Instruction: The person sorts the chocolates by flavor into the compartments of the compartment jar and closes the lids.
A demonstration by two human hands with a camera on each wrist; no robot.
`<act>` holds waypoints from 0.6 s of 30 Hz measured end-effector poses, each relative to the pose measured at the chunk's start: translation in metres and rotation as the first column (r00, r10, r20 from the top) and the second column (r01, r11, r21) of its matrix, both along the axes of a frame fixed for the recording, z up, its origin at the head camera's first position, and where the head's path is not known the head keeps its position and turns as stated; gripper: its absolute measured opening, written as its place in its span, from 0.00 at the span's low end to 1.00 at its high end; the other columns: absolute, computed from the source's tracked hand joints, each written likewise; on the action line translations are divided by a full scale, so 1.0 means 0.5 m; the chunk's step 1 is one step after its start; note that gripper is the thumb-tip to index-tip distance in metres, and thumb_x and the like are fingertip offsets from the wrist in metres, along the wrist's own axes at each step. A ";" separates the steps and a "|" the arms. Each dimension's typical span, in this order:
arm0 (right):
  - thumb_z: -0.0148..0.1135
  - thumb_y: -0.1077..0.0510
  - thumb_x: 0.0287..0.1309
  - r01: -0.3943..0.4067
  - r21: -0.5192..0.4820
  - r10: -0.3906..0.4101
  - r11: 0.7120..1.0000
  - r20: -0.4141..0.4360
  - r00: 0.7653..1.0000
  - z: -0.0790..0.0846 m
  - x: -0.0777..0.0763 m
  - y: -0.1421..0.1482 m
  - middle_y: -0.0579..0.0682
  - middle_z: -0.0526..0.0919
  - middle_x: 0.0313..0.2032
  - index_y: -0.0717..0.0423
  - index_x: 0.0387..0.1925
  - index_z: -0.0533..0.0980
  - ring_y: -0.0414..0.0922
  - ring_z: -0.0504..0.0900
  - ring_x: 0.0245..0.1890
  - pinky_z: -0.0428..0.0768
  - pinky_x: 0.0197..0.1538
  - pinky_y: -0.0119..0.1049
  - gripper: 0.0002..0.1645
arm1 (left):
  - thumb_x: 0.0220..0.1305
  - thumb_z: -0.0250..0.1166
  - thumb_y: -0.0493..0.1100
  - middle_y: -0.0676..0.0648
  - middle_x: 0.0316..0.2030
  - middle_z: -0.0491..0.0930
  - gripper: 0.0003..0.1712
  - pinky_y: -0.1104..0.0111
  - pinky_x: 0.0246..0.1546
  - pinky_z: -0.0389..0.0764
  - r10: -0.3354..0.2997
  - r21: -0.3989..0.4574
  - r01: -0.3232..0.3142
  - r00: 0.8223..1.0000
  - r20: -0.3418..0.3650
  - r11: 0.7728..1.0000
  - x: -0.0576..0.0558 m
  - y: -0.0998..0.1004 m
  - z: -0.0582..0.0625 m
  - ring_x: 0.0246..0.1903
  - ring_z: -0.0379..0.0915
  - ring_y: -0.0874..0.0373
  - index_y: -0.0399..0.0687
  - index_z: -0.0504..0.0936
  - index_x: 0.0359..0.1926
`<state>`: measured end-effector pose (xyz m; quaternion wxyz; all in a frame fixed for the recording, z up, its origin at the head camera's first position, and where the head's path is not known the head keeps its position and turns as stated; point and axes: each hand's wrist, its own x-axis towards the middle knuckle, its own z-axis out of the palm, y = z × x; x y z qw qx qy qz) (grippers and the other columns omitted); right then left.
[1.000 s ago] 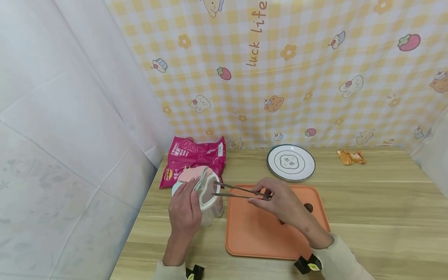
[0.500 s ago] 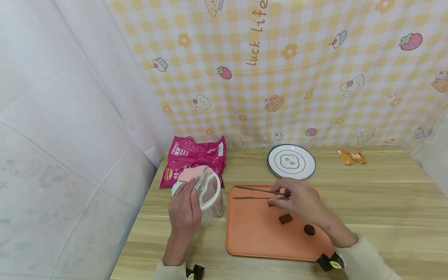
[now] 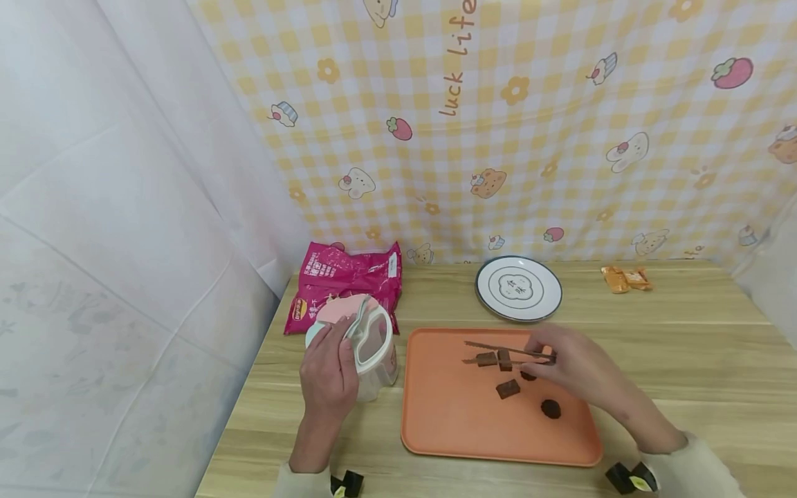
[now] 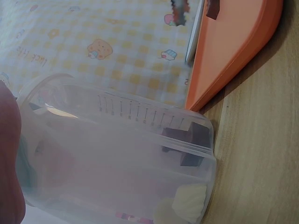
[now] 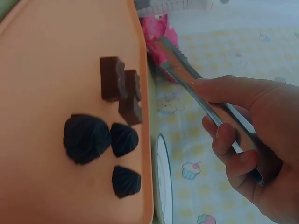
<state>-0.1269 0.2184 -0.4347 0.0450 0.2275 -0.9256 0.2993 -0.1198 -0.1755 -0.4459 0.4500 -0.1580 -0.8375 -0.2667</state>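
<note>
My left hand [image 3: 330, 373] holds the pink and mint lid [image 3: 344, 308] of a clear plastic container [image 3: 377, 379], one side of which stands uncovered. Through its wall in the left wrist view, brown chocolate blocks [image 4: 191, 140] and pale ridged pieces [image 4: 190, 201] lie in separate compartments. In my right hand [image 3: 575, 363] I grip metal tongs [image 5: 212, 112], their tips apart with nothing between them. The tongs are above the orange tray [image 3: 454, 422]. On it lie brown chocolate blocks [image 3: 508, 389] and dark, ridged round chocolates [image 3: 551, 409].
A magenta snack bag [image 3: 355, 270] lies behind the container. Beyond the tray is a white plate [image 3: 517, 288] with a dark rim. Orange-wrapped sweets [image 3: 625, 279] lie at the back right, before a checked curtain [image 3: 436, 159].
My right hand has carried the tongs rightward from the container's opening to over the tray's chocolates, uncovering several of them. The left hand and container have stayed put.
</note>
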 end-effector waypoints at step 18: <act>0.81 0.56 0.51 -0.026 0.207 0.049 0.978 -0.102 0.994 0.012 -0.007 0.046 0.30 0.76 0.28 0.36 0.27 0.78 0.30 0.69 0.23 0.70 0.24 0.31 0.16 | 0.66 0.58 0.41 0.40 0.51 0.86 0.21 0.45 0.55 0.80 0.004 -0.003 -0.004 1.000 -0.005 1.000 -0.001 0.000 0.001 0.49 0.85 0.42 0.35 0.83 0.56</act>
